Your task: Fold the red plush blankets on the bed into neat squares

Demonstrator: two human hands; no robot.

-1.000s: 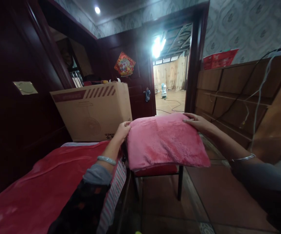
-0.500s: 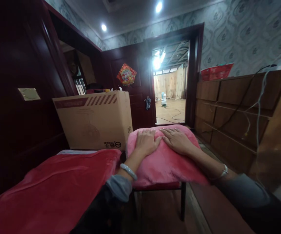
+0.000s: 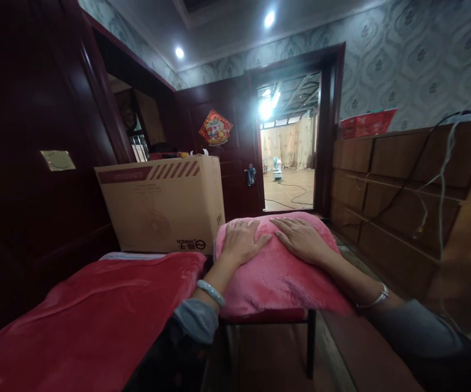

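A pink plush cloth (image 3: 268, 277), perhaps a folded blanket, lies over a dark-legged seat (image 3: 310, 340) in front of me. My left hand (image 3: 241, 240) rests flat on its upper left part, fingers stretched out and thumb pointing right. Beside it, my right hand (image 3: 298, 238) is laid flat on the upper right part, its fingers pointing up and left. The two thumbs are close but apart. Neither hand grips the cloth. To the left, a red plush cloth (image 3: 117, 310) is spread over a surface that it hides.
A large cardboard box (image 3: 157, 207) stands behind the red cloth. Along the right wall runs a wooden cabinet (image 3: 407, 174) with a red basket (image 3: 368, 123) on top and cables (image 3: 443, 185) hanging down its front. An open doorway shows a fan (image 3: 277, 170) in the room beyond.
The view has shifted slightly, so everything sits a little lower and to the right. My left hand's fingers look a bit more spread; both hands stay on the pink cloth.
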